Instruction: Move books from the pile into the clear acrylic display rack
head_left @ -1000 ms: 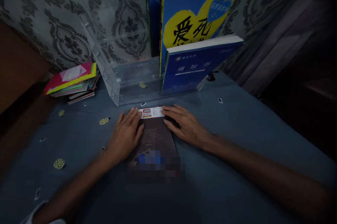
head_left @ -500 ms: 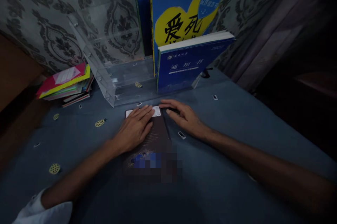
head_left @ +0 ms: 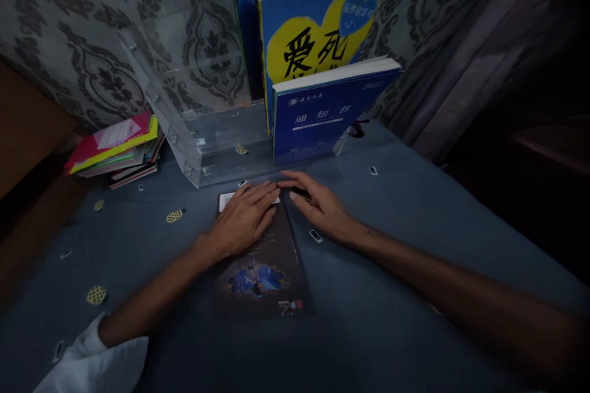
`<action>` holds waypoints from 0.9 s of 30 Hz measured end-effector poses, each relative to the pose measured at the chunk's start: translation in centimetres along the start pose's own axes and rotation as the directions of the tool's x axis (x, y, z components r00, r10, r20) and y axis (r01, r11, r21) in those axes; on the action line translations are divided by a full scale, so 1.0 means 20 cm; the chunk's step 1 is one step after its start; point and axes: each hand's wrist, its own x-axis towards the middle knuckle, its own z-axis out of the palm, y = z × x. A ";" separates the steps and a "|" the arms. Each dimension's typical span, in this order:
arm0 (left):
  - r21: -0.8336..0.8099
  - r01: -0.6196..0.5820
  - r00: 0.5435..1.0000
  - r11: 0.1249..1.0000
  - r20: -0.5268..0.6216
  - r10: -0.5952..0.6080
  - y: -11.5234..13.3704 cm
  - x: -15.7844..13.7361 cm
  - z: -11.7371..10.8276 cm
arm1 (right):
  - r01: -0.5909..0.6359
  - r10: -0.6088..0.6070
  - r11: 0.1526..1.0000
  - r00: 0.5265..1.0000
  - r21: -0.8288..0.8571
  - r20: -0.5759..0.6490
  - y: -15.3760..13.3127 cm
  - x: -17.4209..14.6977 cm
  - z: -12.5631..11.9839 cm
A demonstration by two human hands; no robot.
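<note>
A dark book (head_left: 258,258) with a blue picture on its cover lies flat on the table, its top end pointing at the clear rack. My left hand (head_left: 246,218) rests flat across its upper part, fingers stretched out, partly covering a white label (head_left: 225,200). Just right of the book's top corner is my right hand (head_left: 320,202), fingers extended and thumb apart, holding nothing. Its fingertips come close to those of my left hand; whether they touch the book I cannot tell.
Behind the book stands a clear plastic rack (head_left: 221,162). Upright in it are a blue book (head_left: 322,122), a blue-and-yellow book (head_left: 286,30) and another behind. A pile of books (head_left: 117,144) lies at left. A patterned blue cloth (head_left: 369,294) covers the table.
My left hand has slid a little to the right across the top of the book, bringing its fingertips nearer my right hand. The right hand stays almost in place.
</note>
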 end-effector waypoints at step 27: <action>0.024 0.084 0.996 0.996 -0.029 -0.083 -0.11 -0.22 -0.14 | 0.059 -0.059 0.998 0.997 0.019 0.053 0.02 0.02 0.00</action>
